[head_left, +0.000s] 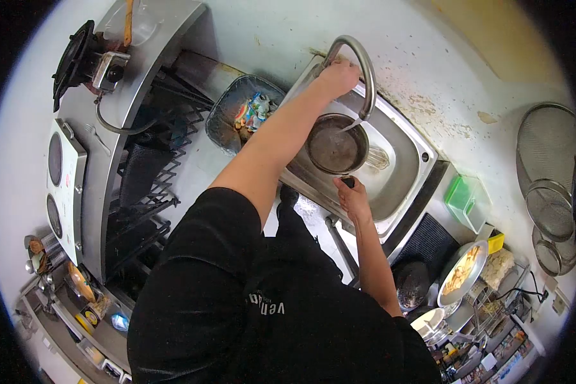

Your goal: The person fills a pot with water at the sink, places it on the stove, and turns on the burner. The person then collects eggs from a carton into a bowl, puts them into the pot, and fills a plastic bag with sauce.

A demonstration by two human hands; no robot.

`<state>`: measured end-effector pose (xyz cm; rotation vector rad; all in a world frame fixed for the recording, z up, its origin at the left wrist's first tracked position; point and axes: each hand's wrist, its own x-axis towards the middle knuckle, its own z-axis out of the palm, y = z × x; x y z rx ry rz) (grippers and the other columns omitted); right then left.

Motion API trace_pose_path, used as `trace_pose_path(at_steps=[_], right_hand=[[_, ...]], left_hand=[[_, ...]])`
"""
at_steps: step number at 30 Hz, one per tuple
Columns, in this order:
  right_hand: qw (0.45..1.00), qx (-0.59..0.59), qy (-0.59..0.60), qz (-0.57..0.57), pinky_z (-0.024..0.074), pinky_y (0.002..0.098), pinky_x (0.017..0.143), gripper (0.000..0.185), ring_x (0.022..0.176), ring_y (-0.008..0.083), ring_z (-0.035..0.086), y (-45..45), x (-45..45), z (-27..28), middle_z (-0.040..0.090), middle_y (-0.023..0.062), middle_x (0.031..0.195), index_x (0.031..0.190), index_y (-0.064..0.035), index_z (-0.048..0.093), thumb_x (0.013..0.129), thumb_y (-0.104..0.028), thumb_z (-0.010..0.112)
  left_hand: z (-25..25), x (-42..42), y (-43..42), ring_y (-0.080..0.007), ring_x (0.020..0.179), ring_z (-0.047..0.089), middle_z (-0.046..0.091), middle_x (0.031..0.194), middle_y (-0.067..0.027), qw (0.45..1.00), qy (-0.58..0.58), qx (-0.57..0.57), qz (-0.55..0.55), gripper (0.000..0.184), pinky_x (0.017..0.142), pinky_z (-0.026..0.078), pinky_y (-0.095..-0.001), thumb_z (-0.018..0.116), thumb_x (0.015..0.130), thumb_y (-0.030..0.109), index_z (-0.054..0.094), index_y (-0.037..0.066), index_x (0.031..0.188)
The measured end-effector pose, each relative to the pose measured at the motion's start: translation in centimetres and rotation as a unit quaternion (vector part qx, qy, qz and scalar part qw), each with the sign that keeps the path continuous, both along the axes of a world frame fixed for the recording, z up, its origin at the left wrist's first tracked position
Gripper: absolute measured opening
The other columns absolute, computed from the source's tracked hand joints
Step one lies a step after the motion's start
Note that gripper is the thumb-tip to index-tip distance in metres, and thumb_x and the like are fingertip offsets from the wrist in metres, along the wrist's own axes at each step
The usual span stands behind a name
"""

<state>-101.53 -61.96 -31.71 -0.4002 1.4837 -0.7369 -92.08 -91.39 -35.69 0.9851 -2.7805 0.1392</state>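
Pan (331,148), one: location?

In the sink (404,153), under the spout of the tap (370,80). Mouth up toward me. Whether its base touches the sink floor, I cannot tell.

Contents?

Water (352,126), one thin stream, falling from the spout into it, by the rim on the wall side.

Right hand (355,201): state?

Mine, on the near side of the sink. Fingers closed about the pan's black handle (347,183), of which a short stretch shows.

Left hand (339,78)?

Also mine, arm stretched forward past the pan. It lies at the foot of the tap, beside the curved pipe. My fingertips are hidden there; clasping or merely resting, I cannot tell.

Other items in the sink?

Whisk (379,158), one, wires showing, just beside the pan on its right.

Surroundings, left?

Bin (219,132), lined, with wrappers inside, near my left forearm. Farther off, a steel counter (98,185) bearing a burner (77,61), a fork (98,137) and a white hotplate (75,185).

Right?

Green tub (459,193), one, beyond the sink's end. Sieves (547,150), several, against the wall.
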Motion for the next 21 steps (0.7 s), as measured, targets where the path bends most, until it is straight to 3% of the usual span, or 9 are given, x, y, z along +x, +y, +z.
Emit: trace_pose_path(at_steps=[5,8,10,14,19,20,21], right_hand=[[0.999,-0.036,0.01,-0.005,0.0246,0.0229,0.035,0.026,0.04,0.0045,0.034,0.2,-0.2,-1.2,0.043,-0.0049,0.057,0.085,-0.0051,0.051,0.082,-0.021,0.071],[1.0,-0.02,-0.007,-0.006,0.025,0.0227,0.036,0.025,0.041,0.0045,0.034,0.1,-0.4,-1.1,0.043,-0.0047,0.057,0.085,-0.0051,0.051,0.082,-0.021,0.071],[1.0,-0.022,0.0,-0.001,0.025,0.0229,0.036,0.024,0.041,0.0046,0.034,0.0,-0.4,-1.1,0.043,-0.0046,0.058,0.085,-0.005,0.052,0.083,-0.02,0.071],[1.0,-0.025,-0.006,-0.012,0.0245,0.023,0.036,0.023,0.041,0.0046,0.033,-0.2,-0.3,-1.0,0.043,-0.0047,0.057,0.085,-0.0052,0.052,0.083,-0.019,0.07],[1.0,-0.022,0.016,-0.005,0.0232,0.023,0.035,0.022,0.04,0.0039,0.032,-0.3,-0.5,-1.1,0.042,-0.0056,0.057,0.085,-0.0059,0.052,0.083,-0.02,0.07],[1.0,-0.025,0.016,-0.011,0.0232,0.023,0.035,0.022,0.04,0.0039,0.032,-0.4,-0.5,-1.0,0.042,-0.0056,0.057,0.085,-0.0059,0.052,0.083,-0.02,0.07],[1.0,-0.021,0.004,-0.01,0.0232,0.0229,0.035,0.022,0.04,0.0039,0.032,-0.4,-0.5,-0.8,0.042,-0.0057,0.056,0.085,-0.006,0.052,0.084,-0.019,0.07]], left_hand=[[-0.8,-0.1,-0.3,-0.0285,0.09,0.062,0.062,0.09,-0.0127,0.999,0.034,-0.021,-0.013,0.017,0.071,0.056,-0.0392,0.054,0.079,0.011,0.064,-0.001,0.086],[-0.1,-0.3,-0.2,-0.0279,0.089,0.062,0.061,0.09,-0.0127,1.0,0.01,0.014,-0.011,0.017,0.072,0.056,-0.0381,0.055,0.079,0.012,0.065,-0.001,0.085],[1.2,-0.4,0.2,-0.0281,0.09,0.063,0.061,0.091,-0.0142,0.994,0.031,0.09,0.046,0.018,0.072,0.056,-0.0382,0.054,0.08,0.011,0.064,-0.002,0.088],[-0.1,-0.9,-0.8,-0.0295,0.09,0.063,0.061,0.093,-0.0157,0.997,0.009,0.076,0.014,0.02,0.073,0.056,-0.0401,0.053,0.081,0.01,0.062,-0.004,0.092],[-0.6,-0.8,-1.1,-0.0293,0.092,0.064,0.063,0.098,-0.0164,0.991,0.091,0.089,0.029,0.019,0.073,0.055,-0.0406,0.052,0.082,0.01,0.064,-0.001,0.092],[-0.1,-0.9,-1.2,-0.0293,0.092,0.064,0.063,0.098,-0.0164,0.992,0.09,0.087,0.022,0.019,0.073,0.055,-0.0406,0.052,0.082,0.01,0.064,-0.001,0.092],[2.0,-0.9,-0.4,-0.029,0.093,0.064,0.064,0.097,-0.0159,0.996,0.017,0.08,0.019,0.018,0.072,0.055,-0.0405,0.053,0.082,0.011,0.065,0.001,0.092]])
